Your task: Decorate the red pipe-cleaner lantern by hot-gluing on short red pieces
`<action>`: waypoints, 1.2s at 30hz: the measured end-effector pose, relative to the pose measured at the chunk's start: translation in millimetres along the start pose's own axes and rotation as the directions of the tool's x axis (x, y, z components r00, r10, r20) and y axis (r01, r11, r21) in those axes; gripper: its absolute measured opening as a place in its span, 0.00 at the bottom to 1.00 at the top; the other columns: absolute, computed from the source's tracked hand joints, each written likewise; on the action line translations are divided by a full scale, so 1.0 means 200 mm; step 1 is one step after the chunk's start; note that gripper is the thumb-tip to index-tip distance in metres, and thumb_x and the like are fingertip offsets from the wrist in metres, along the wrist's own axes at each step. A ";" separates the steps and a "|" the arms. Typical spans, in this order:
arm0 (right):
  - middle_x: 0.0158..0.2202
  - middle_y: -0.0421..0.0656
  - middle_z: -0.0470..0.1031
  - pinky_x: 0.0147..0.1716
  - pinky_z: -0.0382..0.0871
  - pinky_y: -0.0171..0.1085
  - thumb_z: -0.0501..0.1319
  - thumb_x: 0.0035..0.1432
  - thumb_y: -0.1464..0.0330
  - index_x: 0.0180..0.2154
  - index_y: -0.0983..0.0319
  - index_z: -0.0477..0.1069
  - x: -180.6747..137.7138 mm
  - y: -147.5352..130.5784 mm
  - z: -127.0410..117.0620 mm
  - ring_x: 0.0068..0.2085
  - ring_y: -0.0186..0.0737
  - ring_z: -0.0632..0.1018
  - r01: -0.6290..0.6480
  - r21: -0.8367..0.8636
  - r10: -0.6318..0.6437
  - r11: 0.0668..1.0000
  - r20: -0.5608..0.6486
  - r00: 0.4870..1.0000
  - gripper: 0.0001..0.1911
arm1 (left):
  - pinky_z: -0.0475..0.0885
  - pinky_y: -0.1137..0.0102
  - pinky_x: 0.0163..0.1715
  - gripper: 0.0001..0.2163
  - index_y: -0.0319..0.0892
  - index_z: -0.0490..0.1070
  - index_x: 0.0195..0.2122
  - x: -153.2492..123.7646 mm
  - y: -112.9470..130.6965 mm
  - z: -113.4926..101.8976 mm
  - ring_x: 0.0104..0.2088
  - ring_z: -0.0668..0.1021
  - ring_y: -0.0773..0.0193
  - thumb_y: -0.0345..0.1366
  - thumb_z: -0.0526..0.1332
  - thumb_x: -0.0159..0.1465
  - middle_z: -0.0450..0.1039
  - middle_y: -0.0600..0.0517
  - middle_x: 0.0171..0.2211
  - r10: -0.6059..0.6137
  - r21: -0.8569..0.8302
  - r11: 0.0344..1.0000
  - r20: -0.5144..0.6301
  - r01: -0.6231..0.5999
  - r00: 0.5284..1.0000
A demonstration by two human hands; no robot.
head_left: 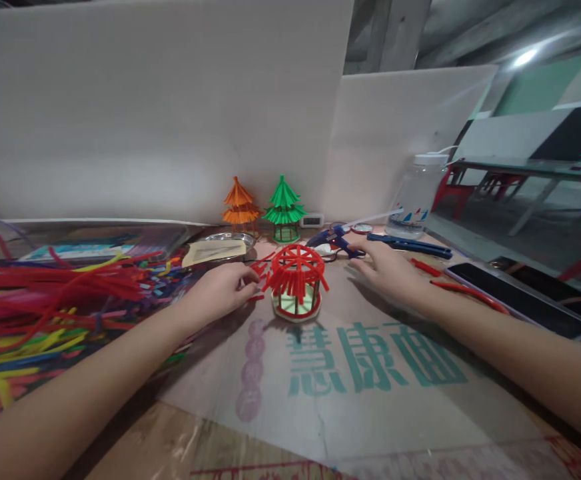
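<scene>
A small red pavilion frame point(298, 283) stands upright on the plastic sheet, with short red pipe cleaner strips hanging from the front of its ring top. To its left, my left hand point(223, 290) has its fingers curled and tips pinched at short red pipe cleaner pieces point(261, 268); the exact grip is partly hidden. On the other side, my right hand point(383, 267) is open, fingers stretched toward the dark blue glue gun point(331, 239), and the frame is untouched by either hand. Whether its fingertips touch the glue gun is unclear.
An orange tiered tower point(240, 207) and a green one point(284, 210) stand at the back by a small digital meter point(313, 221). Loose coloured pipe cleaners point(70, 300) cover the left. At right are a water bottle point(415, 193), blue-handled pliers point(410, 245) and a phone point(515, 300).
</scene>
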State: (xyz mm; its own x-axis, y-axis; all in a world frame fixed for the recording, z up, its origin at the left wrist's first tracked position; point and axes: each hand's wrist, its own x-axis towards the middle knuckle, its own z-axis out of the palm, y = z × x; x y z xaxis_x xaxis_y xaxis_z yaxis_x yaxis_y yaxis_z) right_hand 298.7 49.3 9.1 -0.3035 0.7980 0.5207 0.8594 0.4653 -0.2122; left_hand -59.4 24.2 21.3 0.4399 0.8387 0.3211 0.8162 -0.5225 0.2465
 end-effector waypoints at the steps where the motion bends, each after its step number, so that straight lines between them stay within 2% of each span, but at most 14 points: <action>1: 0.53 0.54 0.79 0.55 0.68 0.52 0.59 0.66 0.64 0.53 0.64 0.75 -0.01 -0.02 0.01 0.55 0.56 0.77 0.015 0.011 -0.015 1.000 -0.007 1.000 0.18 | 0.73 0.65 0.37 0.11 0.44 0.79 0.35 0.00 0.00 -0.01 0.35 0.81 0.54 0.42 0.60 0.64 0.81 0.48 0.34 0.027 0.020 0.999 0.056 -0.028 0.998; 3: 0.51 0.53 0.80 0.54 0.69 0.51 0.58 0.67 0.64 0.50 0.64 0.76 -0.03 -0.05 0.04 0.53 0.54 0.78 0.049 0.019 -0.049 0.999 0.004 0.999 0.15 | 0.72 0.66 0.35 0.09 0.44 0.79 0.32 -0.01 0.00 0.00 0.32 0.80 0.55 0.42 0.62 0.62 0.80 0.47 0.31 0.082 0.048 0.995 0.120 -0.089 0.989; 5: 0.48 0.51 0.81 0.52 0.69 0.49 0.57 0.67 0.65 0.46 0.63 0.76 -0.03 -0.08 0.04 0.50 0.52 0.79 0.102 0.050 -0.101 0.994 -0.011 0.995 0.13 | 0.70 0.67 0.33 0.08 0.44 0.77 0.28 -0.01 0.00 0.01 0.30 0.79 0.56 0.38 0.62 0.61 0.79 0.47 0.29 0.116 0.078 0.989 0.125 -0.126 0.985; 7: 0.43 0.50 0.81 0.47 0.70 0.46 0.56 0.68 0.65 0.40 0.62 0.76 -0.04 -0.11 0.01 0.45 0.49 0.79 0.136 0.069 -0.130 0.988 -0.079 0.988 0.11 | 0.68 0.68 0.29 0.08 0.44 0.75 0.25 -0.02 0.00 -0.01 0.26 0.77 0.58 0.36 0.60 0.61 0.77 0.48 0.26 0.086 0.105 0.989 0.138 -0.101 0.987; 9: 0.36 0.48 0.79 0.40 0.69 0.42 0.56 0.68 0.64 0.35 0.61 0.74 -0.05 -0.16 -0.05 0.38 0.46 0.78 0.157 0.078 -0.139 0.985 -0.195 0.971 0.11 | 0.64 0.69 0.24 0.08 0.45 0.74 0.24 -0.03 0.04 -0.06 0.22 0.75 0.59 0.37 0.60 0.59 0.75 0.51 0.23 0.002 0.081 0.997 0.204 -0.019 0.979; 11: 0.30 0.44 0.76 0.34 0.66 0.39 0.56 0.69 0.64 0.33 0.60 0.71 -0.09 -0.24 -0.12 0.31 0.41 0.74 0.217 0.092 -0.183 0.972 -0.284 0.941 0.12 | 0.64 0.72 0.22 0.05 0.46 0.75 0.25 -0.05 0.11 -0.14 0.22 0.76 0.61 0.35 0.61 0.56 0.76 0.54 0.22 -0.011 -0.078 0.996 0.318 0.038 0.948; 13: 0.26 0.40 0.73 0.30 0.63 0.37 0.56 0.70 0.65 0.32 0.60 0.70 -0.14 -0.34 -0.18 0.27 0.37 0.72 0.341 0.121 -0.301 0.932 -0.265 0.916 0.12 | 0.66 0.74 0.22 0.06 0.46 0.76 0.27 -0.09 0.22 -0.21 0.23 0.77 0.64 0.34 0.59 0.57 0.77 0.56 0.23 0.053 -0.276 0.958 0.434 0.077 0.899; 15: 0.27 0.40 0.75 0.30 0.63 0.36 0.57 0.70 0.66 0.36 0.60 0.72 -0.20 -0.44 -0.21 0.27 0.35 0.72 0.470 0.151 -0.441 0.870 -0.187 0.878 0.09 | 0.68 0.74 0.23 0.08 0.47 0.76 0.29 -0.13 0.33 -0.24 0.24 0.78 0.63 0.38 0.59 0.60 0.78 0.56 0.24 0.076 -0.387 0.919 0.360 0.074 0.930; 17: 0.29 0.41 0.77 0.30 0.62 0.36 0.57 0.71 0.67 0.38 0.61 0.73 -0.25 -0.54 -0.22 0.29 0.37 0.73 0.564 0.145 -0.546 0.813 -0.146 0.825 0.09 | 0.71 0.72 0.25 0.10 0.47 0.78 0.31 -0.17 0.43 -0.23 0.27 0.79 0.62 0.41 0.59 0.63 0.79 0.54 0.26 0.080 -0.422 0.906 0.194 0.010 0.978; 19: 0.27 0.42 0.76 0.28 0.61 0.38 0.55 0.72 0.67 0.37 0.62 0.73 -0.27 -0.60 -0.22 0.28 0.38 0.72 0.624 0.119 -0.610 0.773 -0.135 0.781 0.12 | 0.74 0.69 0.29 0.11 0.49 0.81 0.34 -0.19 0.48 -0.20 0.29 0.80 0.60 0.43 0.59 0.65 0.81 0.54 0.29 0.129 -0.428 0.900 0.072 -0.087 0.989; 21: 0.26 0.42 0.74 0.27 0.59 0.39 0.53 0.73 0.67 0.34 0.62 0.73 -0.29 -0.62 -0.21 0.27 0.39 0.71 0.631 0.084 -0.620 0.771 -0.124 0.775 0.15 | 0.76 0.67 0.32 0.11 0.51 0.81 0.36 -0.21 0.50 -0.17 0.30 0.81 0.60 0.44 0.59 0.67 0.83 0.54 0.31 0.162 -0.425 0.894 0.010 -0.143 0.987; 26: 0.29 0.45 0.77 0.27 0.60 0.40 0.53 0.72 0.66 0.35 0.62 0.73 -0.29 -0.61 -0.20 0.29 0.41 0.73 0.573 0.030 -0.570 0.819 -0.080 0.818 0.14 | 0.77 0.66 0.35 0.10 0.52 0.82 0.37 -0.23 0.48 -0.14 0.31 0.82 0.60 0.43 0.59 0.68 0.83 0.54 0.32 0.206 -0.451 0.871 -0.024 -0.195 0.978; 31: 0.31 0.45 0.79 0.29 0.62 0.40 0.53 0.72 0.68 0.38 0.62 0.72 -0.29 -0.60 -0.19 0.31 0.42 0.75 0.556 0.039 -0.552 0.830 -0.075 0.830 0.11 | 0.78 0.65 0.36 0.10 0.51 0.81 0.36 -0.23 0.48 -0.12 0.32 0.82 0.59 0.40 0.59 0.67 0.83 0.53 0.32 0.213 -0.449 0.874 0.009 -0.187 0.977; 36: 0.31 0.45 0.78 0.28 0.60 0.40 0.53 0.71 0.67 0.37 0.62 0.72 -0.29 -0.59 -0.19 0.30 0.42 0.74 0.563 0.000 -0.561 0.827 -0.080 0.824 0.12 | 0.77 0.68 0.37 0.10 0.50 0.81 0.37 -0.23 0.47 -0.08 0.31 0.82 0.63 0.36 0.59 0.67 0.82 0.55 0.32 0.262 -0.405 0.882 0.000 -0.240 0.965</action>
State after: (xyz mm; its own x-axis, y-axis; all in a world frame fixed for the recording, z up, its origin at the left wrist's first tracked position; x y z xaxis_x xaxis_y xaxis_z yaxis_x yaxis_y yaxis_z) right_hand 230.3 -65.9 35.0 -0.6995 0.3658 0.6139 0.5395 0.8336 0.1180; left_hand -9.8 -65.3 45.1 0.6387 0.6721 0.3747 0.4627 -0.7245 0.5109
